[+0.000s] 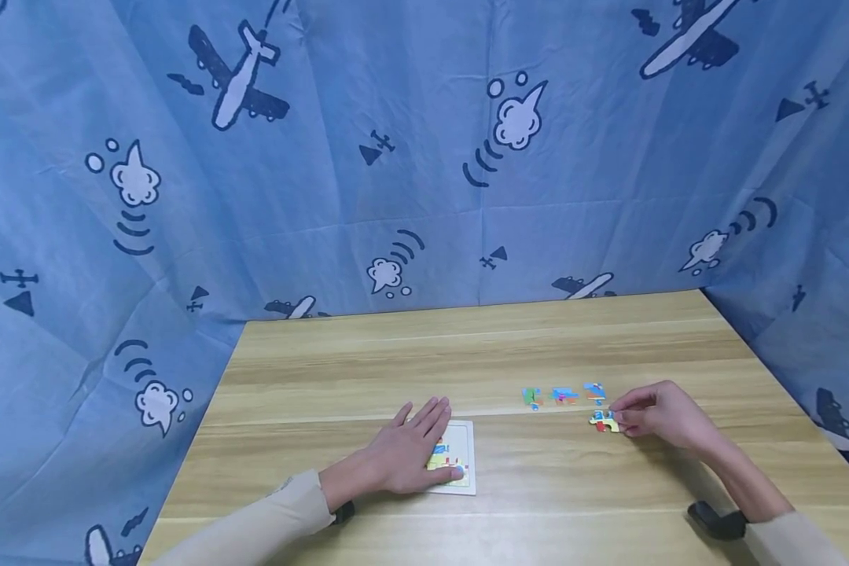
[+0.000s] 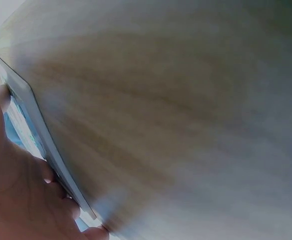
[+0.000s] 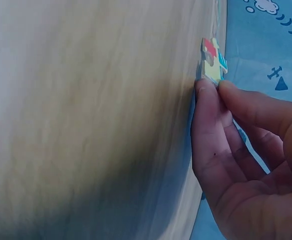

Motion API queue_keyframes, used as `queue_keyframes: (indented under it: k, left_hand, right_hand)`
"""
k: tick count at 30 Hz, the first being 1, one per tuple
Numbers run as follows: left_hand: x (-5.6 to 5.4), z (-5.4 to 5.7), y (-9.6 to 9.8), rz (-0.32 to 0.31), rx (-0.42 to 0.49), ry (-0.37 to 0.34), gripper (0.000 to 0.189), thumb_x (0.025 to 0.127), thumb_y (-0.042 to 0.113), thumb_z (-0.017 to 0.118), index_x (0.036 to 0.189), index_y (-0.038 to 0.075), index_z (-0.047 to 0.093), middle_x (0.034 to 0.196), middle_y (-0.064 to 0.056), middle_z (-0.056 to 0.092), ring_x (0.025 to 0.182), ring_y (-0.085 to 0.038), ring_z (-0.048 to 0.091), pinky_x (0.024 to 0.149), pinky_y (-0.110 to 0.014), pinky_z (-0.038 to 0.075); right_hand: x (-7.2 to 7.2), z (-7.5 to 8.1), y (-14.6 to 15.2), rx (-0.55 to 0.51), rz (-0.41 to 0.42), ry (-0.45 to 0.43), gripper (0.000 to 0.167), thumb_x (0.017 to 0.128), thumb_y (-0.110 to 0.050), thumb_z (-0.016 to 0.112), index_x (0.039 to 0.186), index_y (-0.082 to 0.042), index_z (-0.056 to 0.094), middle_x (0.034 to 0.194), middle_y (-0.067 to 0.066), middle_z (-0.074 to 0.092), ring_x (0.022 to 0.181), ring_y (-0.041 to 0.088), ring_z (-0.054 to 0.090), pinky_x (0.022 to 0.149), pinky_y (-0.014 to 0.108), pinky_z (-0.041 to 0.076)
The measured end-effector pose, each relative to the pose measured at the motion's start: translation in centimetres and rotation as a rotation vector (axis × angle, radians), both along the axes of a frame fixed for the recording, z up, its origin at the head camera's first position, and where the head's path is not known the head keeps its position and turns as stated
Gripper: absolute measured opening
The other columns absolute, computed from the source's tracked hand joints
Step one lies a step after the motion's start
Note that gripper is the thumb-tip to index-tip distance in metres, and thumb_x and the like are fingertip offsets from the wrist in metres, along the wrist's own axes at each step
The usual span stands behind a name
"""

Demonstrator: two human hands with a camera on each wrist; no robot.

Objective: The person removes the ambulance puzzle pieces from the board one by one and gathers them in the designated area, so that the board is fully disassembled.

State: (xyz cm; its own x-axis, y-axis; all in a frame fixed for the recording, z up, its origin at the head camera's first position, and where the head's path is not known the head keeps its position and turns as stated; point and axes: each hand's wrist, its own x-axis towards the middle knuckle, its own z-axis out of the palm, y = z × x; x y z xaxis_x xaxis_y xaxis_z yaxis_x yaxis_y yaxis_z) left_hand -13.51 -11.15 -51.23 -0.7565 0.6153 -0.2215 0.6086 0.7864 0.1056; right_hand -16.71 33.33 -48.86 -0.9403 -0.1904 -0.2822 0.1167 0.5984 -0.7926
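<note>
My left hand [image 1: 409, 454] lies with straight fingers across a white-framed puzzle board [image 1: 464, 482], hiding its left part. The thumb rests over the printed picture, and the board's edge [image 2: 41, 130] shows beside the fingers in the left wrist view. Between thumb and fingertips, my right hand [image 1: 661, 414] pinches a yellow, red and blue jigsaw piece [image 1: 604, 421] by its right side. In the right wrist view, the held piece [image 3: 211, 65] juts out past the fingertips. Just beyond it are three more jigsaw pieces [image 1: 564, 395] in a row on the table.
The wooden table [image 1: 368, 362] stretches around both hands. A blue curtain [image 1: 424, 173] printed with planes and clouds hangs along its back and sides. Each wrist wears a dark band, such as the right wristband [image 1: 717, 522].
</note>
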Motion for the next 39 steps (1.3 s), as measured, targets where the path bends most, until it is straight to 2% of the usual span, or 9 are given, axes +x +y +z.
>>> queue_keyframes:
  k: [5,11,20,33,39]
  left_hand:
    - [-0.1,0.0,0.0,0.002,0.004,-0.007,0.102,0.099,0.083,0.025,0.170,0.011,0.012,0.180,-0.003,0.009,0.167,-0.019,0.009,0.135,-0.052,0.018]
    - [0.0,0.0,0.0,0.001,0.008,-0.007,0.102,0.099,0.083,0.025,0.170,0.011,0.012,0.180,-0.003,0.009,0.167,-0.019,0.009,0.135,-0.053,0.018]
    - [0.0,0.1,0.0,0.003,0.010,-0.006,0.101,0.100,0.082,0.027,0.170,0.011,0.013,0.180,-0.004,0.009,0.167,-0.020,0.009,0.135,-0.053,0.018]
    - [-0.1,0.0,-0.1,0.004,0.022,-0.002,0.101,0.100,0.082,0.029,0.170,0.010,0.014,0.180,-0.004,0.011,0.167,-0.020,0.010,0.135,-0.054,0.019]
    - [0.0,-0.1,-0.1,0.001,0.030,-0.007,0.101,0.100,0.081,0.029,0.170,0.010,0.013,0.179,-0.004,0.010,0.167,-0.021,0.010,0.135,-0.055,0.018]
  right_hand:
    - [-0.5,-0.1,0.1,0.065,-0.004,-0.006,0.021,0.095,0.001,0.070,0.113,0.011,0.074,0.100,0.016,0.079,0.085,0.017,0.074,0.072,0.032,0.066]
    - [-0.4,0.0,-0.1,0.095,0.016,-0.004,0.019,0.093,0.000,0.072,0.108,0.010,0.076,0.096,0.013,0.078,0.083,0.015,0.072,0.070,0.029,0.065]
    - [-0.4,0.1,-0.9,0.226,0.005,0.056,0.015,0.090,-0.005,0.077,0.101,0.006,0.079,0.091,0.009,0.078,0.075,0.016,0.066,0.062,0.026,0.058]
    - [-0.4,0.1,-1.1,0.235,0.003,0.055,0.013,0.089,-0.003,0.077,0.100,0.005,0.079,0.091,0.008,0.077,0.075,0.016,0.064,0.061,0.027,0.057]
    - [-0.4,0.4,-0.7,0.218,0.032,0.083,0.016,0.090,-0.006,0.077,0.102,0.003,0.079,0.092,0.008,0.078,0.076,0.015,0.066,0.062,0.027,0.057]
